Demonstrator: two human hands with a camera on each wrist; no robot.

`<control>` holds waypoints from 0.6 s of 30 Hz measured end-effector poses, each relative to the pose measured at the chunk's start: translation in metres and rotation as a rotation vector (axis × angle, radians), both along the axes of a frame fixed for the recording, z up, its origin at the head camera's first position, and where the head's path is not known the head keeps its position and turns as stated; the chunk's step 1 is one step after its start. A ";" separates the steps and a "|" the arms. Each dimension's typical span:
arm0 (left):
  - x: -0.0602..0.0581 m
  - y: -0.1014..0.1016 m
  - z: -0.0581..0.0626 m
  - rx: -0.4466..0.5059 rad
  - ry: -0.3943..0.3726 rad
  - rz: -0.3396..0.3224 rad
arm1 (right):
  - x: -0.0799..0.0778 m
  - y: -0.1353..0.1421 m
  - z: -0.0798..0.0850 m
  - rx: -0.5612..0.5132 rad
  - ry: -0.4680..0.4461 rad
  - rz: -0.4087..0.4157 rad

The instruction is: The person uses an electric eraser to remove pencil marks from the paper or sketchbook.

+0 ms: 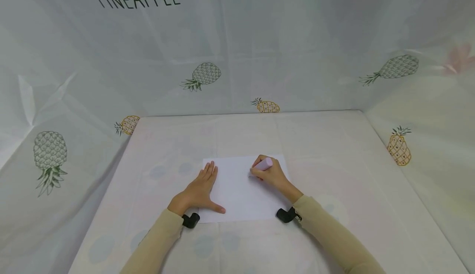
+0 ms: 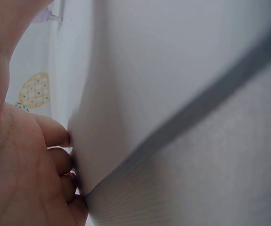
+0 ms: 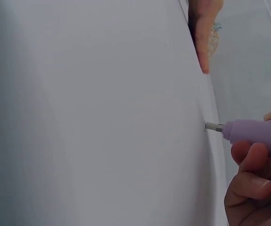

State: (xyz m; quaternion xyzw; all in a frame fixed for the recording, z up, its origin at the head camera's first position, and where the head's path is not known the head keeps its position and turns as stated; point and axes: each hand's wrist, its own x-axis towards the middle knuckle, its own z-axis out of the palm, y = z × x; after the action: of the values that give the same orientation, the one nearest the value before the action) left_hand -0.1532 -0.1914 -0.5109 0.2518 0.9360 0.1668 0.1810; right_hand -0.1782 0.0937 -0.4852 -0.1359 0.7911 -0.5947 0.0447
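A sheet of white paper (image 1: 237, 199) lies on the table in front of me. My left hand (image 1: 202, 189) rests flat on its left side, fingers straight and thumb spread over the sheet. Between the thumb and fingers of my right hand (image 1: 272, 175) is a thick lavender pen-shaped tool (image 1: 264, 164), pinched near its front. In the right wrist view the tool (image 3: 255, 133) has a narrow grey tip touching or just above the paper (image 3: 116, 117). A few tiny dark specks show on the sheet near that tip. My left hand (image 3: 203, 37) appears beyond it.
A pale cloth with faint spots covers the table (image 1: 319, 142). White curtains (image 1: 237, 38) printed with pineapples hang at the back and both sides. Black wrist cameras (image 1: 191, 220) sit below each hand, close to the paper's lower corners.
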 end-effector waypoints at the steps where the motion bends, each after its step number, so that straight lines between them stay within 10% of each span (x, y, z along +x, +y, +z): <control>1: 0.000 0.000 0.000 -0.001 -0.001 0.001 | -0.001 0.000 -0.002 0.000 -0.003 -0.005; 8: 0.000 -0.001 0.000 0.001 -0.003 0.000 | -0.016 0.006 -0.035 0.019 -0.014 -0.030; 18: 0.001 0.001 0.002 0.014 -0.004 0.001 | -0.016 0.007 -0.040 0.025 -0.026 -0.051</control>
State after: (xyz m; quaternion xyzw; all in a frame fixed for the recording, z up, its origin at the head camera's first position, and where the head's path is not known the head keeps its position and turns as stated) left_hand -0.1526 -0.1907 -0.5089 0.2520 0.9346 0.1739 0.1812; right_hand -0.1944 0.1002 -0.5257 -0.1075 0.8010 -0.5875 0.0412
